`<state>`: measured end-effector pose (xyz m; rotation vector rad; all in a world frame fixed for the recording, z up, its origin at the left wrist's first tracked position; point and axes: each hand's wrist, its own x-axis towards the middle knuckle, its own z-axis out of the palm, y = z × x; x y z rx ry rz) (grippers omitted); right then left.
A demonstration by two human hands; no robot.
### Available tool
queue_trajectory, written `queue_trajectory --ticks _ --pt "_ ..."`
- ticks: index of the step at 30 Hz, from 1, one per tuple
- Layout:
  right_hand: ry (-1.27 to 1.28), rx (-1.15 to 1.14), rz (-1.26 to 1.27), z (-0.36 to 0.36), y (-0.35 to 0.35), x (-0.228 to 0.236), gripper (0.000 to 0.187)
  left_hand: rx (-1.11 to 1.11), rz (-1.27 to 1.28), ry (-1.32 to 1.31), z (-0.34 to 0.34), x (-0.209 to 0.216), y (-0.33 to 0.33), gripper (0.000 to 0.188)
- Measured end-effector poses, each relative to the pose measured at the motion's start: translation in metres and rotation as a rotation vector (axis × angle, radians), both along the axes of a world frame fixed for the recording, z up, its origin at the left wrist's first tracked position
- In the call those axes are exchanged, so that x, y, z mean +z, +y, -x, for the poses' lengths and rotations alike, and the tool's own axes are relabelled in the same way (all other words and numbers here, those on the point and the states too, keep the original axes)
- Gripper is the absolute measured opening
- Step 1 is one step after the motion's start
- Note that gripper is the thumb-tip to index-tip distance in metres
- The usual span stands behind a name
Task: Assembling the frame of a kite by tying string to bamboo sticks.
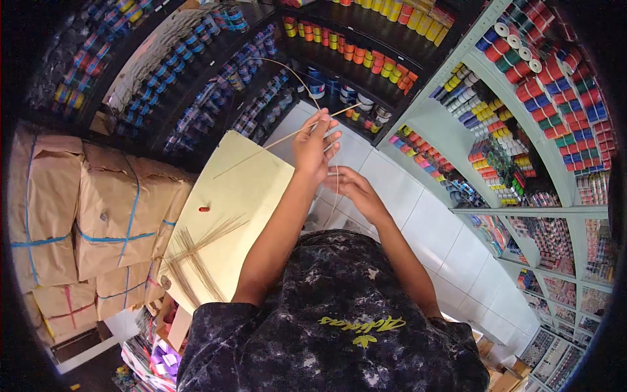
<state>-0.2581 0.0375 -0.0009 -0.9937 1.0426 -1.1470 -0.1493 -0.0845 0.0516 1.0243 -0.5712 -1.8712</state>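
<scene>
Raised in front of me, my left hand (313, 145) is closed on thin cane-like strips, pinched between thumb and fingers. One straight strip (277, 142) runs across the hand, from above the pale board up to the right. Another, a bent strip (291, 70), arcs over from the upper left to the fingertips, and a thin length hangs below beside my right hand. My right hand (354, 191) is just below and right of the left wrist, its fingers stretched out and slightly curved by the hanging strip. I see no firm grip there.
A pale yellow board (258, 173) at my left bears a crossed bundle of thin strips (196, 258) and a small red object (204, 209). Brown paper packages (117, 202) tied with blue string stand beyond it. Shelves of colourful spools (562, 98) flank the white tiled floor (398, 176).
</scene>
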Motion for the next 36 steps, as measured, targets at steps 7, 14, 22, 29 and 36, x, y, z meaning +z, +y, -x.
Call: queue_trajectory --ticks 7,14,22,29,36 --pt "-0.057 0.149 -0.209 0.001 0.011 0.0 0.031 0.032 0.011 -0.033 -0.006 0.002 -0.002 0.033" --pt "0.158 -0.024 -0.09 -0.005 0.024 -0.002 0.02 0.079 0.019 -0.072 -0.009 0.001 -0.007 0.032" --pt "0.146 -0.039 -0.095 -0.004 0.035 0.008 0.015 0.109 0.024 -0.058 -0.014 -0.001 -0.014 0.03" --pt "0.197 -0.001 -0.118 -0.001 0.041 0.033 0.012 0.126 0.029 -0.054 -0.02 -0.006 -0.016 0.029" --pt "0.264 0.154 -0.147 0.01 0.049 0.029 0.007 0.149 0.004 -0.039 -0.024 -0.008 -0.019 0.028"
